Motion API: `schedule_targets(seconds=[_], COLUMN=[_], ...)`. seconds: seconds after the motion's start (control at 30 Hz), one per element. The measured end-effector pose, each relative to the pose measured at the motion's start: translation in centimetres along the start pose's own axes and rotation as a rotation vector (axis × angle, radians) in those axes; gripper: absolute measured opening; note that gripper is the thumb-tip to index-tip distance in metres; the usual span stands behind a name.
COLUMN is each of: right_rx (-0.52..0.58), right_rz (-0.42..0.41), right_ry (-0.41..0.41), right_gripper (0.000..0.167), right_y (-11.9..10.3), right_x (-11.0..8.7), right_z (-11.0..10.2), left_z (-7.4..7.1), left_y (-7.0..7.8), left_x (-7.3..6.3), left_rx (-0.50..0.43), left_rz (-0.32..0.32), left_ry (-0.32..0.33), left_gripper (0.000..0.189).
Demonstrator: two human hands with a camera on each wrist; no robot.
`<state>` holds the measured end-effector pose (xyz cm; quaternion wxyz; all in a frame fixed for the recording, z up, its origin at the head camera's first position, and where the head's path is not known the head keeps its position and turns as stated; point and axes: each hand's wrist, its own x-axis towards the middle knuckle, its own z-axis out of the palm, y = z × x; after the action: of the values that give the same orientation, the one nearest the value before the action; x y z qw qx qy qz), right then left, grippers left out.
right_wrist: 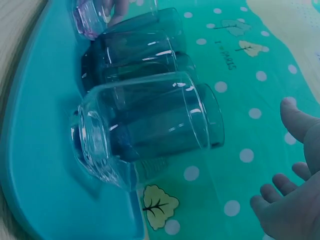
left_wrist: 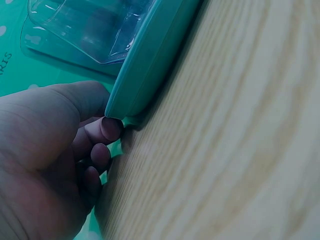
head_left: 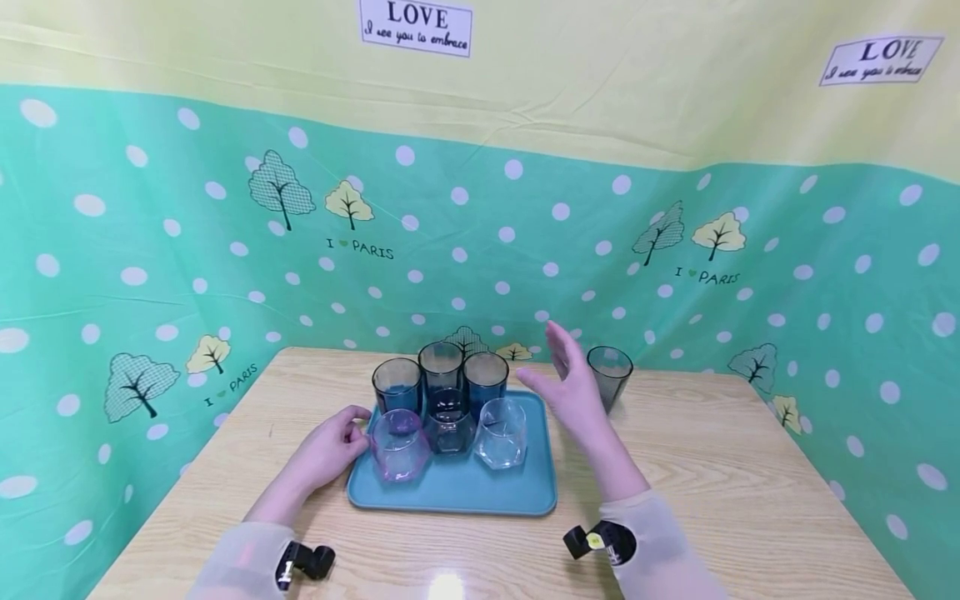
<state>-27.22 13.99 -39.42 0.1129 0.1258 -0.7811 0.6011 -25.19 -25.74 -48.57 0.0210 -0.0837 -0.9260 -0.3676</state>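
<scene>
A blue tray (head_left: 457,497) lies on the table with several drinking glasses standing on it. The front row has a pinkish glass (head_left: 401,450), a dark grey glass (head_left: 450,433) and a clear glass (head_left: 501,442); behind stand taller dark glasses, among them one in the middle (head_left: 441,367). My left hand (head_left: 333,446) pinches the tray's left edge, thumb at the rim and fingers curled near its underside in the left wrist view. Fingers spread and thumb apart, my right hand (head_left: 573,396) is raised beyond the tray's right edge, holding nothing.
A grey tumbler (head_left: 611,375) stands on the wooden table (head_left: 720,467) behind my right hand, off the tray and partly hidden by it. A patterned green and yellow cloth (head_left: 465,275) hangs along the table's back and sides.
</scene>
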Motion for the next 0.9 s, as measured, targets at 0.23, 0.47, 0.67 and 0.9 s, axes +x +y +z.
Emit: schedule_targets(seconds=[0.23, 0.47, 0.67, 0.9], right_rx=[-0.008, -0.039, -0.029, -0.03], right_rz=[0.003, 0.021, 0.075, 0.128], right_ry=[-0.052, -0.1, -0.133, -0.172], right_gripper=[0.101, 0.1, 0.1, 0.099], right_y=[0.1, 0.6, 0.8, 1.0], right_x=[0.3, 0.8, 1.0, 1.1], right_z=[1.4, 3.0, 3.9, 4.6], left_z=[0.0, 0.0, -0.1, 0.0], left_y=[0.0, -0.1, 0.1, -0.1], left_x=[0.1, 0.1, 0.1, 0.0], left_rx=[-0.005, -0.007, -0.01, -0.007], left_rz=[-0.004, -0.011, -0.001, -0.017], left_ry=[-0.001, 0.001, 0.006, 0.0], left_gripper=[0.04, 0.04, 0.039, 0.04])
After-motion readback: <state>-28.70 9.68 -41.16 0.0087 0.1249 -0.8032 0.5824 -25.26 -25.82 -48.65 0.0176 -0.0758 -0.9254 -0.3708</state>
